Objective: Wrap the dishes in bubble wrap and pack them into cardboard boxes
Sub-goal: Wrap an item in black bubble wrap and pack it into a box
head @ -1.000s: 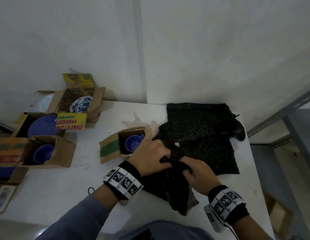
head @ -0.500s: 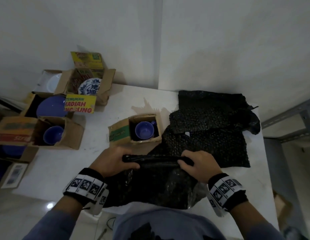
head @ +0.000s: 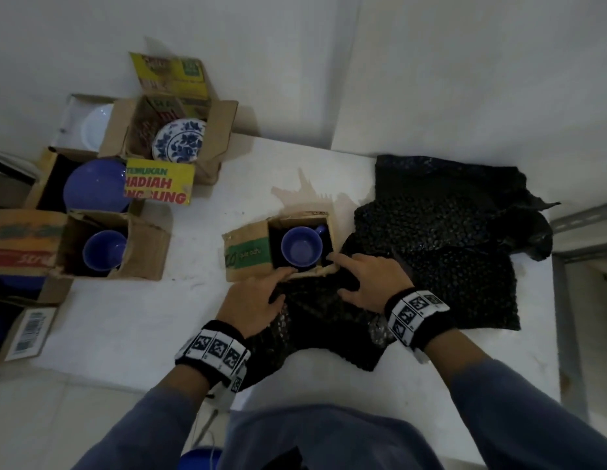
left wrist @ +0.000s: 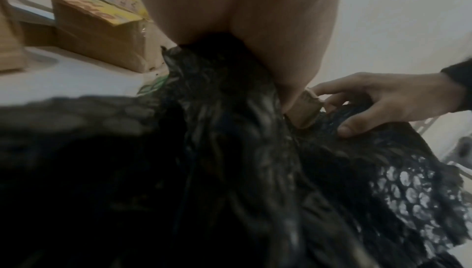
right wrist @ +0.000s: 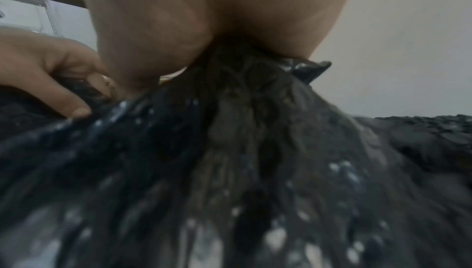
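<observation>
A small cardboard box (head: 247, 256) stands mid-table with a blue cup (head: 300, 247) inside. A black bubble wrap sheet (head: 325, 320) lies between that box and me. My left hand (head: 261, 296) grips its far edge against the box's near wall. My right hand (head: 356, 276) holds the same edge, with the index finger stretched onto the box rim. In the left wrist view the bubble wrap sheet (left wrist: 230, 151) bunches under my palm, and the right hand (left wrist: 383, 100) touches a cardboard flap (left wrist: 305, 108). The right wrist view shows the bubble wrap sheet (right wrist: 255, 151) gathered in my palm, with the left hand (right wrist: 51, 74) beside it.
More black bubble wrap (head: 447, 232) is piled at the back right of the white table (head: 193, 317). Open boxes at the left hold a patterned plate (head: 180, 144), a blue plate (head: 95, 188) and a blue bowl (head: 103, 251). A metal shelf frame (head: 566, 300) flanks the right edge.
Both hands have carried the gathered edge of the sheet forward, from in front of me up to the near side of the small box with the cup.
</observation>
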Demonstrator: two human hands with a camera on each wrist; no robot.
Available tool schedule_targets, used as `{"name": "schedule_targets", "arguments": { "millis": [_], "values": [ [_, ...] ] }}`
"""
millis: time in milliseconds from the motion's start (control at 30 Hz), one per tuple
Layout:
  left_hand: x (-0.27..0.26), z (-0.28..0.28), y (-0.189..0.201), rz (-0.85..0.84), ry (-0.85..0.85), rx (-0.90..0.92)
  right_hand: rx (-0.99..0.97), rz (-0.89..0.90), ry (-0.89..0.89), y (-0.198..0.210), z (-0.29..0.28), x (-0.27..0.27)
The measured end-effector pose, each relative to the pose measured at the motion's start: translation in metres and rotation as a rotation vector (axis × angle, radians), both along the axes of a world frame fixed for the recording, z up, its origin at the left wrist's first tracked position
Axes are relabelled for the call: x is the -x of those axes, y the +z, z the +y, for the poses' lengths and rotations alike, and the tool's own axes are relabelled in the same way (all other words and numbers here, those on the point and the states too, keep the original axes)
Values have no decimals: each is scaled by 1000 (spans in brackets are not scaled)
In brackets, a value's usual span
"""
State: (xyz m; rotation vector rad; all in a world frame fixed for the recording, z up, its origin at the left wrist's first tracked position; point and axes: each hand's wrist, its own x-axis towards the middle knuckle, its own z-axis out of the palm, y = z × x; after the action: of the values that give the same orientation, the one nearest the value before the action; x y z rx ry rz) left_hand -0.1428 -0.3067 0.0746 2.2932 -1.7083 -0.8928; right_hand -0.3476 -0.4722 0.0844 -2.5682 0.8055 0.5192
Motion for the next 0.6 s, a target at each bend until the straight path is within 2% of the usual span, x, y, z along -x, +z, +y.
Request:
{"name": "schedule_targets", "arguments": {
  "millis": [67,167,300,433,500,600],
  "values": [
    [-14,2,0,-11,17,35,-2,-54,-1,0,5,-5],
    [-42,1,2,-47,3,49,-103,-98,63,-3,32,-14],
    [-65,-7,9,-49,-52,4,-134,-75,115,-1,64,-34],
    [-69,-6,22,-39,-65,-32,-45,-87,-91,14,56,-38],
    [-64,-7,25,-39,-66,-25,-21,-7,-196,18,47,-37],
    [-48,-22,18,-170,-147,-99,-6,119,-239,18,44,-44]
  ]
}}
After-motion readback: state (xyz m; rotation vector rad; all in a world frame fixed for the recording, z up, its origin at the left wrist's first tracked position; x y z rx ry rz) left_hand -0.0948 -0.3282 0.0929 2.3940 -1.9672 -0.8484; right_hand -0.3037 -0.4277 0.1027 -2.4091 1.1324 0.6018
